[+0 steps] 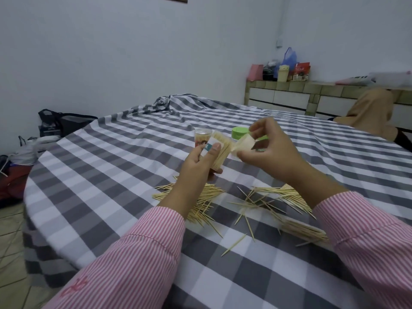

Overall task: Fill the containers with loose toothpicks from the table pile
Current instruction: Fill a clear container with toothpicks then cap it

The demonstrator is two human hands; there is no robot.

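My left hand [197, 162] grips a clear toothpick container [219, 150] packed with toothpicks, tilted and held above the table. Just to its right, my right hand [267, 150] pinches a translucent lid [244, 144] close to the container's open end. Behind them stand a second capped container with a printed label [201, 136] and a green-lidded container [239, 133], partly hidden by my hands. Loose toothpicks lie in piles on the checked tablecloth: one pile under my left wrist [200, 204], another by my right forearm [281, 201].
The round table's grey-and-white checked cloth [111, 175] bunches up at the far side. A person in tan clothing [372, 114] sits at the right edge. Bags [62, 123] lie on the floor to the left. A tiled counter with clutter [289, 90] runs along the back wall.
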